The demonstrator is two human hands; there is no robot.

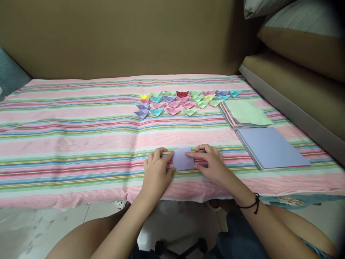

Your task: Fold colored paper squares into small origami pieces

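Observation:
A small lilac piece of origami paper (181, 160) lies flat on the striped cloth in front of me, close to the near edge. My left hand (156, 169) holds its left side, index fingertip at the upper corner and thumb at the lower one. From the other side, my right hand (211, 162) lays its index finger across the top of the paper, while the thumb touches the lower right corner. Beyond the hands stand several rows of folded paper boats (174, 104) in pink, green, blue, purple and yellow, with one red boat (182, 94) among the back row.
To the right lie a stack of square paper with a lilac top sheet (275, 147) and another stack topped by light green paper (248, 112). The striped cloth (67, 144) covers the surface. Brown cushions (302, 90) border the right, and a brown backrest (121, 39) rises behind.

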